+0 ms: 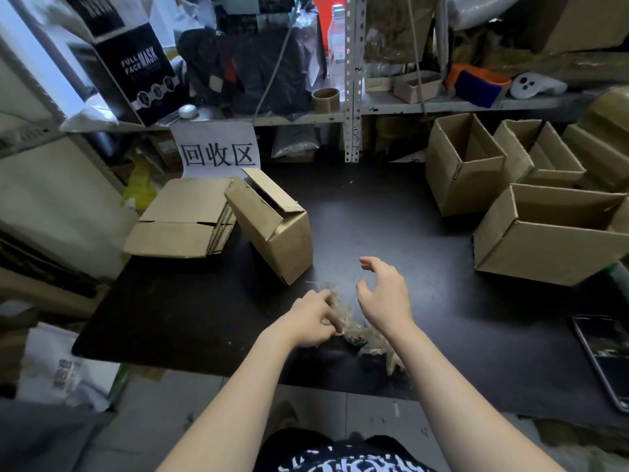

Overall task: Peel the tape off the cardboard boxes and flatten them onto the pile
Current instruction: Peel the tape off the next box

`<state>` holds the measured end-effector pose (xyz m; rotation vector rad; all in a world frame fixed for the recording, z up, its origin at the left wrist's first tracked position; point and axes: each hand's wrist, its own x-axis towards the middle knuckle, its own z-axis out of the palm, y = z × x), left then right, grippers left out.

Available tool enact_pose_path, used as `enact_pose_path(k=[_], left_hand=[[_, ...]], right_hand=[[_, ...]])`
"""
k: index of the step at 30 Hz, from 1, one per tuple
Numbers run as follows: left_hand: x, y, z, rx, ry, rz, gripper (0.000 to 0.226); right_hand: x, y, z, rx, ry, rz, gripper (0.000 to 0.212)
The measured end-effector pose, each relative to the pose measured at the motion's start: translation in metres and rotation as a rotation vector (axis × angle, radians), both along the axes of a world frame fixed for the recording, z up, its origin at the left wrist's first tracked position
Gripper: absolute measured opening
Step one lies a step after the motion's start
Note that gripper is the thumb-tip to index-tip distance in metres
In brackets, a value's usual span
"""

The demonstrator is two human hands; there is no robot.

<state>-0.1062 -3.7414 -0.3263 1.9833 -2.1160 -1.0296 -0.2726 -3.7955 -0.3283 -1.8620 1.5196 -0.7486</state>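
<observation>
A wad of peeled clear tape (pixel 366 335) lies on the black table (pixel 204 318) near its front edge. My left hand (pixel 311 318) has its fingers curled into the wad and pinches the tape. My right hand (pixel 384 294) hovers just right of it, fingers spread and holding nothing. A small cardboard box (pixel 272 226) stands tilted, leaning against the pile of flattened boxes (pixel 183 219) at the back left. Three open boxes sit at the right: a tall one (pixel 463 168), a second behind it (pixel 541 158), and a wide one (pixel 551 236) in front.
A paper sign (pixel 218 151) hangs from the shelf above the pile. A phone (pixel 602 356) lies at the table's right front edge. A tape roll (pixel 326 98) and cluttered goods fill the shelf behind. White bags (pixel 61 366) sit on the floor at left.
</observation>
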Motion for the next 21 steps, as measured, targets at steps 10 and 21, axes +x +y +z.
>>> enact_pose_path(k=[10, 21], left_hand=[[0.019, 0.003, 0.014, -0.32, 0.183, 0.227, 0.009], [0.065, -0.002, 0.049, -0.524, 0.011, 0.732, 0.032]], right_hand=[[0.007, 0.0, 0.0, 0.026, 0.109, 0.057, 0.039], [0.049, -0.032, 0.041, -0.021, 0.209, 0.146, 0.057]])
